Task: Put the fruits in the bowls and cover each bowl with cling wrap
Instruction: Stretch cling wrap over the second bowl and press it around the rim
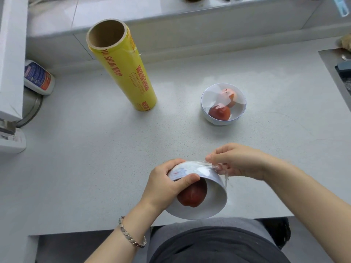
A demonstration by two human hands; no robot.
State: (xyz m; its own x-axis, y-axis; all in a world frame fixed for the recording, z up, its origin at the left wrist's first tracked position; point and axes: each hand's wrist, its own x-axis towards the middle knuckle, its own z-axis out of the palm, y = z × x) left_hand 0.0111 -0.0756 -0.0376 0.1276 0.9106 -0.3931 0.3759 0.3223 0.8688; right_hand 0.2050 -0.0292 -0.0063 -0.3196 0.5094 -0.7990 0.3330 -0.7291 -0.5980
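Near bowl (209, 204): white, at the counter's (114, 149) front edge, tipped so its mouth faces the person. One red fruit (191, 195) inside. Left hand (165, 185) grasps the rim, thumb across the mouth. Right hand (239, 160) pinches clear cling film (207, 166) against the bowl's outer wall. Far bowl (218, 121): upright, well apart, film over its top, two fruits (219, 112) within. Yellow wrap roll (123, 67) stands upright to the left.
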